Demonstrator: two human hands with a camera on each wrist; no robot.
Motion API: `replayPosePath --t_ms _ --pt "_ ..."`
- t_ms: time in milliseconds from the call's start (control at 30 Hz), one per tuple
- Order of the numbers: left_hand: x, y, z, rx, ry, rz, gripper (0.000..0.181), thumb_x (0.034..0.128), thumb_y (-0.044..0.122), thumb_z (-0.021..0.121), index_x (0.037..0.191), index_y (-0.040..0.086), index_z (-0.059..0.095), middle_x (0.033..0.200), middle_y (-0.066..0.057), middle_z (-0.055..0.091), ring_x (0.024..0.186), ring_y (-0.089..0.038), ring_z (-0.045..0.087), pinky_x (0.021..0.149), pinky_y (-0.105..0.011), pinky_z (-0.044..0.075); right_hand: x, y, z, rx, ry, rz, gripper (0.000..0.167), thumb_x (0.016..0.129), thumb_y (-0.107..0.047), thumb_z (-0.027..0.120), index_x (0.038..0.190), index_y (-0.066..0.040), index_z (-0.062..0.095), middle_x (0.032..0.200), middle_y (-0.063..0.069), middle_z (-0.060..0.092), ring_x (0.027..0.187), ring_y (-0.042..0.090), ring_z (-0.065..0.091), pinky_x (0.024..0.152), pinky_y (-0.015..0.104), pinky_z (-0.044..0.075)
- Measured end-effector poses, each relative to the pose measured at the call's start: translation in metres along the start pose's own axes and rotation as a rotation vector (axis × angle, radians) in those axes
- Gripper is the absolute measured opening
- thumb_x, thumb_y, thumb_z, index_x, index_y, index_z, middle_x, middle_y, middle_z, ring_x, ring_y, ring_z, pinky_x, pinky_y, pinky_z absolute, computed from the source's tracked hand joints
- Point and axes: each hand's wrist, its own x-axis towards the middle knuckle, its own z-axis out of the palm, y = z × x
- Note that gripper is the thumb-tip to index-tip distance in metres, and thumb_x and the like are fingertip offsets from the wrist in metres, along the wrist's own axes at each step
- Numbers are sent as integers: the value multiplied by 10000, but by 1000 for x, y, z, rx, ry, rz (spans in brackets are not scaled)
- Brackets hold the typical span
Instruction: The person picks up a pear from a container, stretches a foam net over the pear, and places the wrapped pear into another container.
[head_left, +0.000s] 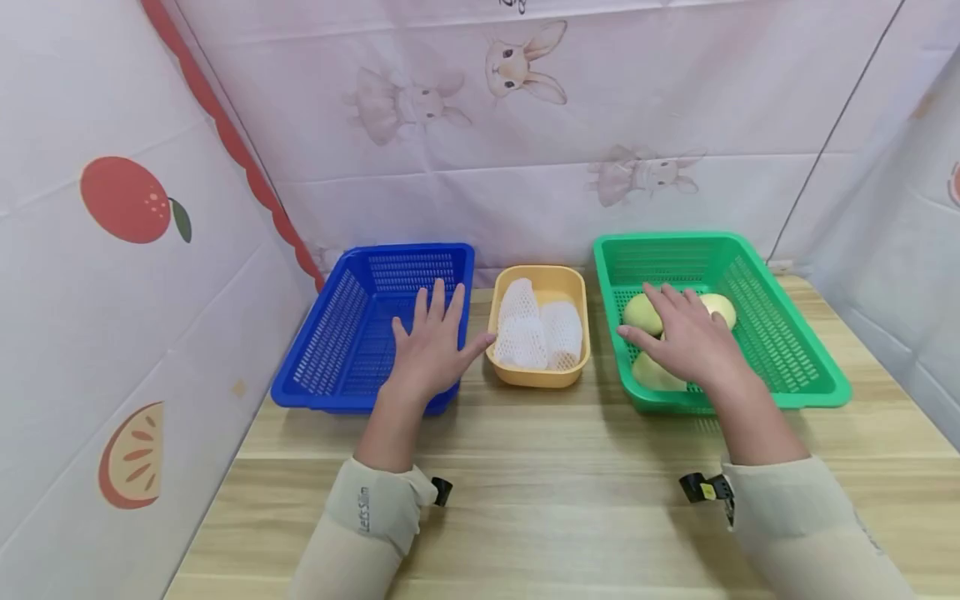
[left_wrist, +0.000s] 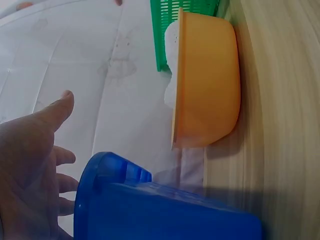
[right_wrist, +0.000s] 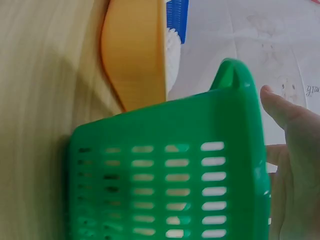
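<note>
My left hand (head_left: pixel 429 354) is spread over the right side of the blue basket (head_left: pixel 352 333), with nothing in its fingers. In the left wrist view the thumb and fingers of that hand (left_wrist: pixel 30 165) stand apart above the basket's rim. On the right, my other hand (head_left: pixel 693 337) hovers with straight fingers over the green basket (head_left: pixel 787 350). Beneath it lie several pale yellow-green fruits (head_left: pixel 642 315), partly hidden by the hand. Between the baskets stands a small yellow-orange bin (head_left: pixel 537 377) holding several white foam net sleeves (head_left: pixel 521 337).
All three containers stand on a wood-grain table (head_left: pixel 547 500) near its back edge. Behind them hangs a pale cloth (head_left: pixel 525 175) printed with rabbits, and printed cloth also covers both sides. A small black camera (head_left: pixel 705 487) sits at the right cuff.
</note>
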Motion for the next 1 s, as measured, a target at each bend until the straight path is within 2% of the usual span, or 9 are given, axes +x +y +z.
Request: replayPosePath --t_ms 167,333,500,733,1000 --pt "-1 2 5 13 4 10 895 901 772 339 1578 311 -24 1658 -43 -84 1518 -314 -95 1120 -740 34 0 11 8 -11 -18 1 956 898 -760 384 1565 -95 219 1563 256 288 1391 511 282 1006 722 326" --pt "-1 6 10 -2 3 10 891 889 788 333 1576 339 -15 1662 -41 -55 1523 -297 -76 1139 -714 48 -1 18 14 -24 -83 35 985 873 -790 387 1548 -81 267 1493 305 373 1318 534 382 899 715 413" --pt "-2 10 17 -18 4 15 852 910 747 374 1577 352 20 1665 -51 -9 1526 -296 -32 1152 -694 67 -2 23 18 -24 -149 57 971 868 -780 423 1531 -80 312 1448 286 449 1285 505 447 875 693 438" --pt "-6 18 25 -70 4 32 800 938 669 443 1580 269 184 1656 -89 110 1522 -315 87 1179 -645 76 -1 28 26 -15 -181 24 794 923 -570 561 1499 -57 373 1404 303 488 1254 522 472 894 703 422" --pt "-10 21 32 -74 103 104 594 966 517 549 1461 206 446 1530 -48 425 1433 -272 355 1173 -606 205 3 31 30 56 -215 -13 809 889 -455 648 1501 -20 345 1356 339 507 1201 528 510 907 676 436"
